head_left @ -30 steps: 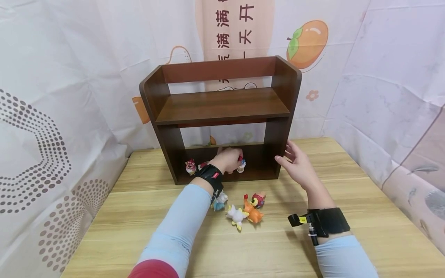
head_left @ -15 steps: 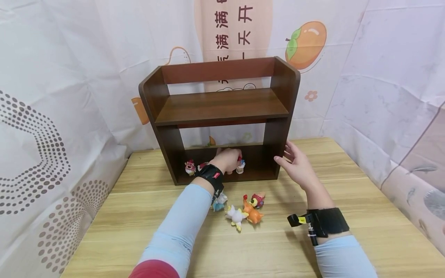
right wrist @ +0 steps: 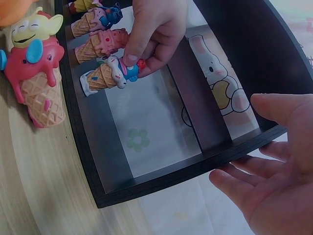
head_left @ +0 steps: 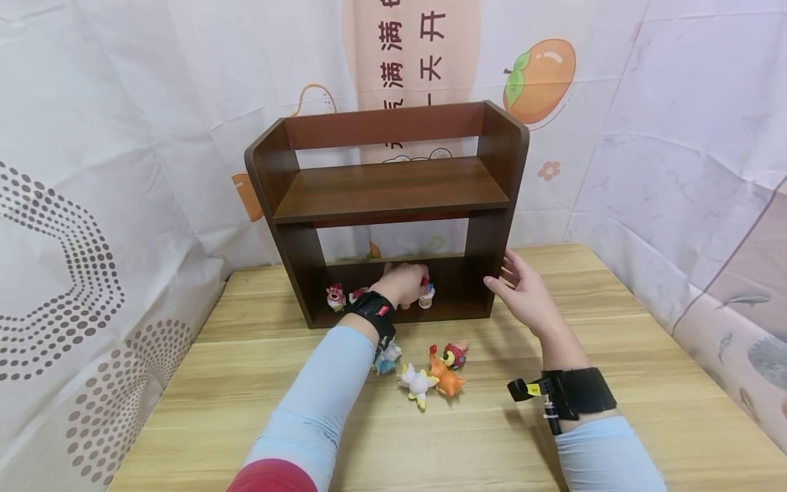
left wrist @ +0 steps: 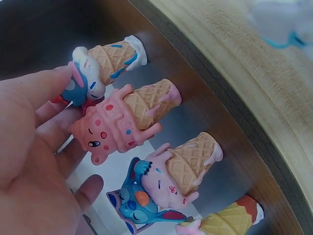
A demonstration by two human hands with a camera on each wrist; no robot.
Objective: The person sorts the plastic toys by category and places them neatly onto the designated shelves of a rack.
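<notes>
My left hand (head_left: 402,281) reaches into the lower compartment of a dark brown shelf (head_left: 393,184). Its fingers pinch the top of an ice-cream-cone figurine (left wrist: 112,63) with a blue-and-white head and red tip; the cone's base meets the shelf floor. Beside it stand a pink figurine (left wrist: 115,122), a blue long-eared one with sunglasses (left wrist: 134,200) and a yellow cone (left wrist: 227,220), partly cut off. My right hand (head_left: 522,290) is at the shelf's right side panel (right wrist: 195,166), fingers extended against the outside, thumb stretched out by the front edge.
Figurines lie on the wooden table (head_left: 584,328) before the shelf: a white-and-yellow one (head_left: 417,383), an orange one (head_left: 445,378), a red-and-yellow one (head_left: 456,354) and a blue-and-white one (head_left: 387,359). A pink bear figurine (head_left: 335,297) stands at the lower compartment's left end.
</notes>
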